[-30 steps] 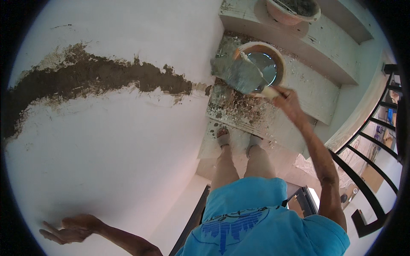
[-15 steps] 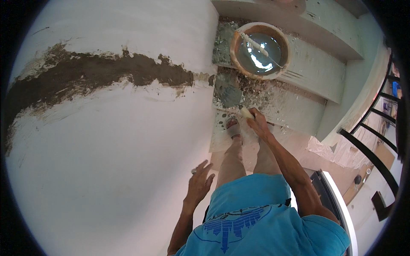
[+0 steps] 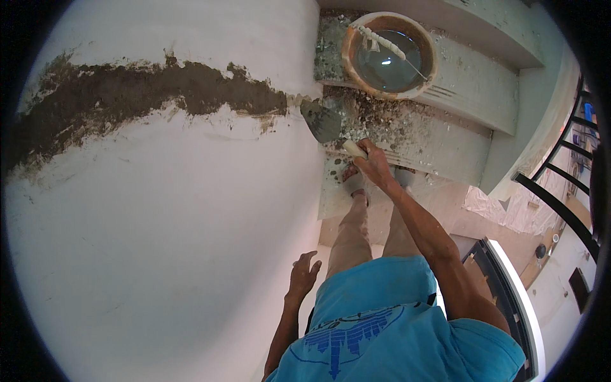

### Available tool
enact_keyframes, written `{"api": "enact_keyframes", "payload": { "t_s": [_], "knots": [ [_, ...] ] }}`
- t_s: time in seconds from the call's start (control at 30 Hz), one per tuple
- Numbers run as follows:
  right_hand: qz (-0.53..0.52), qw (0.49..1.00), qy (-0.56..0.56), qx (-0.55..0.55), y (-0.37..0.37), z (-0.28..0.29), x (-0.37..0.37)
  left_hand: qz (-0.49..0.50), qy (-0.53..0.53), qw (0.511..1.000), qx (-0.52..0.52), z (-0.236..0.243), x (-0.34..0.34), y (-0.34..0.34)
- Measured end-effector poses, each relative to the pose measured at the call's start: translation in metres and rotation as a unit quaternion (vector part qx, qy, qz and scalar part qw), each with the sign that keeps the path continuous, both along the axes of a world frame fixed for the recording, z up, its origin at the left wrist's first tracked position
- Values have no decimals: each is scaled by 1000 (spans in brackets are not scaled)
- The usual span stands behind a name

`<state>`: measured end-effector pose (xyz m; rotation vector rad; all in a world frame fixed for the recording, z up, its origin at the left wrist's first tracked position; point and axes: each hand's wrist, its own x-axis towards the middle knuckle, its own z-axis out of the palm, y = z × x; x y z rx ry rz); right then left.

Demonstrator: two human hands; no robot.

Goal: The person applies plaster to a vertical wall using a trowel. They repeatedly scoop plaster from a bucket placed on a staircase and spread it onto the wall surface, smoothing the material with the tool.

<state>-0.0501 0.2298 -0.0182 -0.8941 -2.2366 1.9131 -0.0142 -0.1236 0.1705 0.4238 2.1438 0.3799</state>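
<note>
We hold a trowel (image 3: 324,121) in our right hand (image 3: 372,164), fingers clenched around its pale handle, arm stretched forward and down. The trowel's grey blade points up and left, its tip at the right end of a dark band of wet mortar (image 3: 146,102) that runs across the curved white wall (image 3: 159,254) on our left. The blade looks to be touching the wall's edge there, though we cannot tell for sure. Our left hand (image 3: 304,275) hangs low beside the wall, fingers spread and released, grasping nothing, just left of our left thigh. Below the trowel lie steps (image 3: 439,137) spattered with mortar crumbs, and our 2 feet stand on the lower part of them. On the step above sits a round bucket (image 3: 388,54) holding water, with a pale stick resting across its rim. At the far right a black railing (image 3: 560,204) curves down. We wear a blue shirt (image 3: 394,331).
</note>
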Motion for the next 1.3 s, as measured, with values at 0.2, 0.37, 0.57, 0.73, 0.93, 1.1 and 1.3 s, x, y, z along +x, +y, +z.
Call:
{"api": "enact_keyframes", "payload": {
  "t_s": [0.2,0.37,0.57,0.73,0.93,1.1,1.3],
  "knots": [
    [-28,997,-57,49,-13,25,-9,24,-14,999,20,-7,7,-9],
    [-69,994,-53,64,-25,27,-17,41,-24,998,30,-10,4,-13],
    [-79,990,-64,96,-43,55,-32,46,-29,998,21,-13,4,-19],
    [-71,986,-65,135,-63,72,-42,51,-34,998,23,-16,3,-22],
    [5,980,-75,185,-94,115,-58,69,-44,996,39,-17,-1,-21],
    [-7,985,-73,159,-99,151,-75,71,-51,996,29,-19,-4,-17],
    [-8,991,-53,123,-101,167,-70,75,-59,995,43,-21,-8,-13]
  ]
}}
